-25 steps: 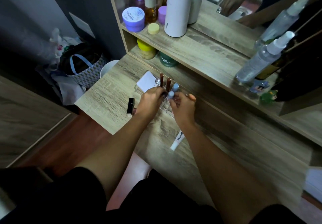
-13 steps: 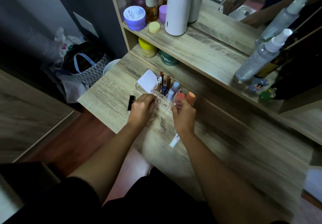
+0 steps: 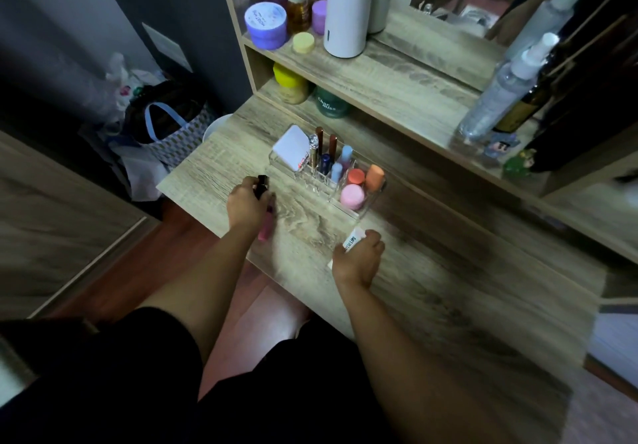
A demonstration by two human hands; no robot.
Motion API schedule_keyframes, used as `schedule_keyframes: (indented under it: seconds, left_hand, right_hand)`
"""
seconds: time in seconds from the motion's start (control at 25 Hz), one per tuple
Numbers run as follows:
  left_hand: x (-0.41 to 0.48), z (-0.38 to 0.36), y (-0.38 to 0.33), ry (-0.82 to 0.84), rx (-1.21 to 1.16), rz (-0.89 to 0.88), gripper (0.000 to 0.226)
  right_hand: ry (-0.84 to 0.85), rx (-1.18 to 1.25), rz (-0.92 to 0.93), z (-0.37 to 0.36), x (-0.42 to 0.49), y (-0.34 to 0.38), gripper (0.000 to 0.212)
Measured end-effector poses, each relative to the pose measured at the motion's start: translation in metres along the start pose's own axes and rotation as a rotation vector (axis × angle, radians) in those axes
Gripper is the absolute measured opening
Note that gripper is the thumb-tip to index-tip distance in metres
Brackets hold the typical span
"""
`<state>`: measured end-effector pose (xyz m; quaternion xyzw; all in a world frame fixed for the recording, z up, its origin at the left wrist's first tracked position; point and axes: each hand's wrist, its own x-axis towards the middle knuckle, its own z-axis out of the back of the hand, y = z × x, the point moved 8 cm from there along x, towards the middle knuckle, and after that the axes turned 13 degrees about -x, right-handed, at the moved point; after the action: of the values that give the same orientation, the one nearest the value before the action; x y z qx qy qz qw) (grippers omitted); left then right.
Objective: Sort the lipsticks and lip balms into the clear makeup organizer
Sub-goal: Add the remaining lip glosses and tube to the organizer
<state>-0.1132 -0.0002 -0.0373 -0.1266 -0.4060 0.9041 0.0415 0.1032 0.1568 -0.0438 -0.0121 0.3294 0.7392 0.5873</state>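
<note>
The clear makeup organizer (image 3: 374,198) stands on the wooden vanity top and holds several upright lipsticks, pale blue tubes, a pink balm pot (image 3: 352,196), orange caps and a white compact (image 3: 290,146). My left hand (image 3: 247,203) rests left of the organizer with its fingers closed around a black lipstick (image 3: 262,184). A pink tube (image 3: 266,226) lies on the desk partly under that hand. My right hand (image 3: 359,260) is in front of the organizer, gripping a white lip balm tube (image 3: 353,241) that lies on the desk.
A shelf behind carries a white cylinder (image 3: 348,8), purple jar (image 3: 266,25), yellow and green jars and spray bottles (image 3: 497,94). A mirror stands behind the shelf. A patterned bag (image 3: 169,132) sits on the floor left of the desk edge.
Both hands have drawn back from the organizer. My left hand moved left onto the black lipstick. My right hand moved toward me onto the white tube. The organizer's contents now show.
</note>
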Motion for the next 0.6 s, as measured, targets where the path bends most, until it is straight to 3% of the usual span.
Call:
schedule_keyframes:
  seconds: [0.12,0.32,0.48,0.6]
  left_hand:
    - [0.002,0.002,0.003,0.002,-0.049,0.024,0.035]
    - [0.002,0.002,0.013,0.034,-0.206,0.084,0.034]
    - [0.0,0.003,0.015,0.077,-0.492,0.135,0.033]
    - [0.005,0.004,0.004,0.163,-0.613,0.077,0.027]
  right_hand:
    - [0.036,-0.013,0.015,-0.006,0.002,0.0,0.054]
    - [0.072,-0.055,0.072,-0.014,0.002,0.005,0.036]
    - [0.041,0.143,0.183,-0.007,0.0,0.022,0.03]
    - [-0.029,0.318,0.247,0.008,0.006,0.04,0.019]
